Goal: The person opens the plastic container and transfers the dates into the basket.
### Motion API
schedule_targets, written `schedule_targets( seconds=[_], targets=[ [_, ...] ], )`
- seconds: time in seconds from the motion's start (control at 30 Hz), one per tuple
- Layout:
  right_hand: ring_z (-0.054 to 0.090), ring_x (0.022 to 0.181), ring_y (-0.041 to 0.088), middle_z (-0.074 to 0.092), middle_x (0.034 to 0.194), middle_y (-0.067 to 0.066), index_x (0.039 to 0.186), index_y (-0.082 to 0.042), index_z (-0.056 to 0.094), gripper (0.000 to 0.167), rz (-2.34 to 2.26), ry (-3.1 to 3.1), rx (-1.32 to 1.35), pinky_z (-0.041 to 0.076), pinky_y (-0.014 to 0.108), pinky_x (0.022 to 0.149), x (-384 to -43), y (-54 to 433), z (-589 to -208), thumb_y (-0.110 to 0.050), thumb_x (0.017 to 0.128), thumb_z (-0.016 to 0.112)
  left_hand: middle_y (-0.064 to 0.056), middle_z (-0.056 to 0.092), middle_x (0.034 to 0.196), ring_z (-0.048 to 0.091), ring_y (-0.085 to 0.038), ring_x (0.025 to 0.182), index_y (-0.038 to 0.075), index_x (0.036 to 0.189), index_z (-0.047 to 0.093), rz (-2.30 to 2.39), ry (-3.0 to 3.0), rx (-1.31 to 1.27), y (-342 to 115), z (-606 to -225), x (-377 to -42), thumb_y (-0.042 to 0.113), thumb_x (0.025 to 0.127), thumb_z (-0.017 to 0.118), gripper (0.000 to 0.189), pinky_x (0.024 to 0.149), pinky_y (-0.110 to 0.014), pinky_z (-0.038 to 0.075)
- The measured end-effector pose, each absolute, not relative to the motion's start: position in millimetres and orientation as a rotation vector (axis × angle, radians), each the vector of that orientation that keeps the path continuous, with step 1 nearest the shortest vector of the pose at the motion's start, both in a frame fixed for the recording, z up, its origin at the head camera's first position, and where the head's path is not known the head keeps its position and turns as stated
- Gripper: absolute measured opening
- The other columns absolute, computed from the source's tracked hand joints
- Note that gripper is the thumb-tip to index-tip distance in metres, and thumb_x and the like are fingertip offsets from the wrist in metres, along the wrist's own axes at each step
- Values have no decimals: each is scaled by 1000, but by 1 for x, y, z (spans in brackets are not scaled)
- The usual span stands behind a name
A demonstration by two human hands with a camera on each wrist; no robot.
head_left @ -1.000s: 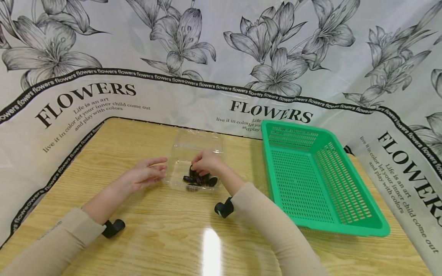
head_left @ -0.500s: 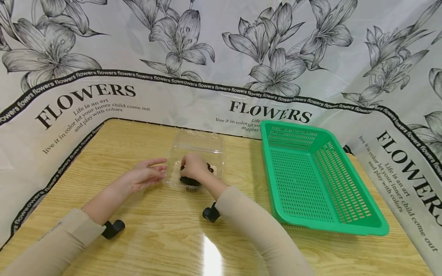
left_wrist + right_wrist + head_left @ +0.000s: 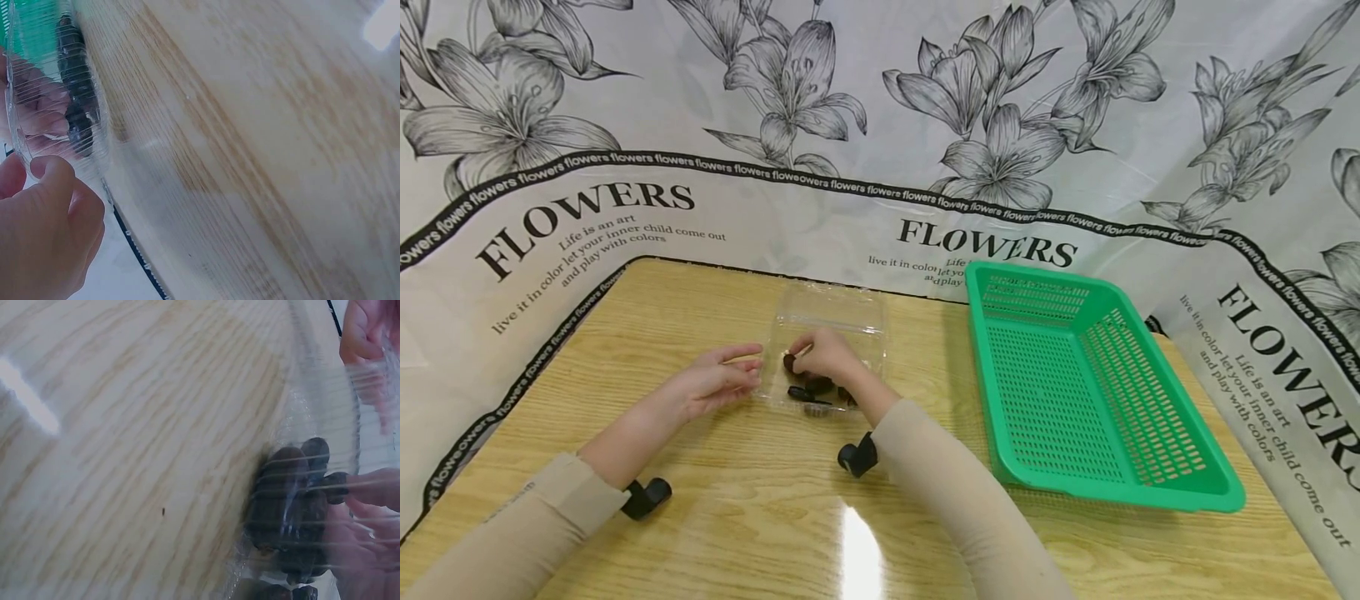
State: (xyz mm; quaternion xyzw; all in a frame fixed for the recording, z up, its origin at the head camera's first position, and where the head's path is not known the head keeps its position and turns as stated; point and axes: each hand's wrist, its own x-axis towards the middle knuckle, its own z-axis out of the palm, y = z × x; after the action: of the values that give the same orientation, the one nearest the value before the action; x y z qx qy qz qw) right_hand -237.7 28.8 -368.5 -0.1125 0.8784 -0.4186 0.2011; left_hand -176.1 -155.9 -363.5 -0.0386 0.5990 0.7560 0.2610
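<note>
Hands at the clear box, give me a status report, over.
Right hand in box, pinching a dark piece. Left hand beside box, contact unclear. Other dark pieces lie in box. Green basket off to the right, not in the way.

Head cam above, fwd/down, wrist cams [image 3: 859, 455] low, close, all share clear box [image 3: 831, 321]

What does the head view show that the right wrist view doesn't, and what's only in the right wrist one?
Only the head view shows the green basket, the printed flowers and the beige sleeves.
Only the right wrist view shows a tiny dark speck on the wooden table.
Both show that table, the clear container with dark pieces inside, the left hand beside it, and the right hand pinching one piece.
</note>
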Motion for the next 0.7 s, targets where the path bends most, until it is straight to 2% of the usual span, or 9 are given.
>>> schedule_targets(
  seconds=[0.27,0.4,0.7],
  targets=[
    [59,70,20,62,101,15,111,3,64,26,-1345,2277,-190,53,33,68,-239,33,-360,2,85,61,-25,13,147,48,-9,98,-3,148,10,2060,1617,-89,-156,-365,-176,-11,89,48,70,72,-19,47],
    [59,72,19,59,108,18,114,4,62,29,-1382,2224,-168,52,36,77,-241,35,-351,4,86,59,-24,15,146,49,-8,96,-3,148,11,2054,1635,-98,-157,-364,-176,-10,89,49,69,73,-20,47],
    [59,98,27,56,118,22,124,3,56,35,-1442,2158,-138,48,39,87,-247,47,-329,7,89,53,-25,11,149,47,-11,102,-2,148,10,2055,1620,-112,-155,-363,-176,-11,90,46,69,73,-18,47]
  ],
)
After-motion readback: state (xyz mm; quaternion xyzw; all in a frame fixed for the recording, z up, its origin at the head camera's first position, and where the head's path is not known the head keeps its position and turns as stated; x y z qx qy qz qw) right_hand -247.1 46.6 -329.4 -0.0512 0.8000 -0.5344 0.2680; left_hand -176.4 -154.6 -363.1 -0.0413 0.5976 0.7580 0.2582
